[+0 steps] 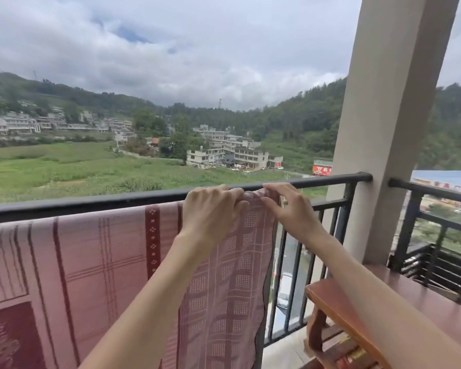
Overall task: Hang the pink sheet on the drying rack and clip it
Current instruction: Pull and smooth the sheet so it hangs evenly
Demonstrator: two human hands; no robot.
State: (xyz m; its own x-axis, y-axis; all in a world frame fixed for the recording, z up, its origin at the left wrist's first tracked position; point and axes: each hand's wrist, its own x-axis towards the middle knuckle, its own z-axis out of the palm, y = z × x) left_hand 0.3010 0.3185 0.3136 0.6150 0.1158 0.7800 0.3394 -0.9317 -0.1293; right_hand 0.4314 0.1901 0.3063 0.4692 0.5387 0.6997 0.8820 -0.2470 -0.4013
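Observation:
A pink sheet [91, 262] with dark red stripes and checks hangs over the black balcony railing [77, 202], draped down on my side. My left hand [210, 209] rests on the sheet's top right corner at the rail, its fingers curled over the fabric. Just to its right, my right hand [290, 209] pinches the same corner of the sheet at the rail top. A small pale object shows behind my right fingers; whether it is a clip I cannot tell.
A thick beige pillar [383, 129] stands at the right, where the rail ends. A reddish wooden table [357, 310] sits at the lower right under my right forearm. A second railing section [437, 222] continues beyond the pillar. Fields and buildings lie far below.

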